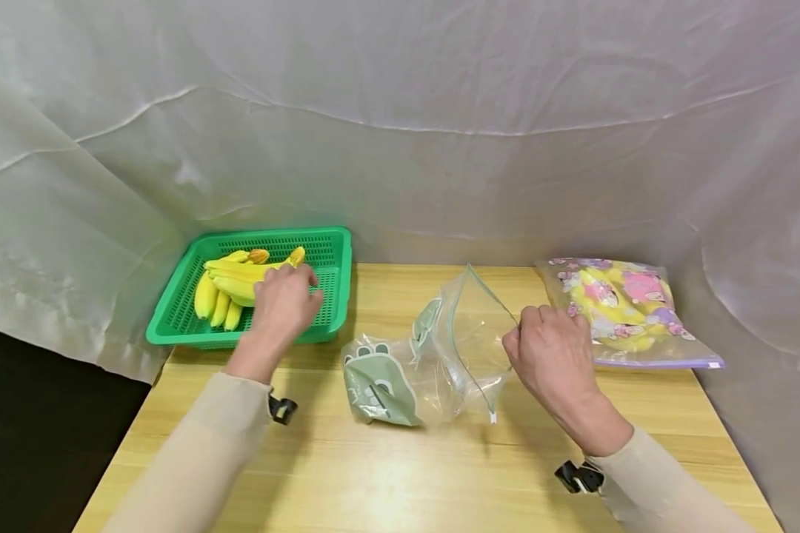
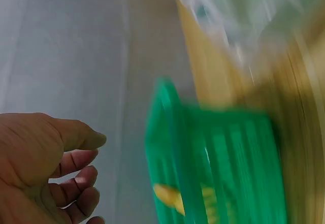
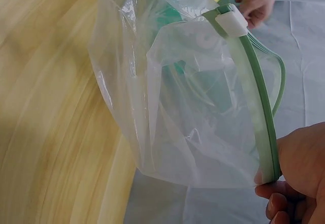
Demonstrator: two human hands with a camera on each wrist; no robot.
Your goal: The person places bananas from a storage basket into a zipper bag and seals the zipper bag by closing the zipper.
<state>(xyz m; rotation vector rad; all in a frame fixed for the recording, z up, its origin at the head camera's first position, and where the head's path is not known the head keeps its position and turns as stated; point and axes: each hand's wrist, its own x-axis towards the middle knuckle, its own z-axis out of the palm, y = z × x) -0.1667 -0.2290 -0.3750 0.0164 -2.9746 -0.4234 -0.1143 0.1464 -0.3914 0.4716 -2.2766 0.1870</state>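
- Bag [image 1: 433,377], mouth open, edge pinched by right hand [image 1: 555,363]
- Left hand [image 1: 285,300] released, fingers loosely curled, over green basket [image 1: 193,339]
- Bananas [image 1: 236,283] in basket on bench [image 1: 387,481]

Both arms in long sleeves, plain light beige, matching pair. Left sleeve [image 1: 203,451]: smooth fabric, soft shading, faint creases; left cuff [image 1: 241,383] plain-edged, ending at wrist. Right sleeve [image 1: 663,485]: same beige, right cuff [image 1: 625,453] likewise at wrist, small wrinkles near device. Left wrist device [image 1: 282,409]: small, black, chunky, at cuff edge, inner side of arm. Right wrist device [image 1: 578,477]: also black, bracket-like, pale strip between dark parts, inner side too. Left hand [image 1: 283,302], right hand [image 1: 555,357]: bare beyond cuffs.
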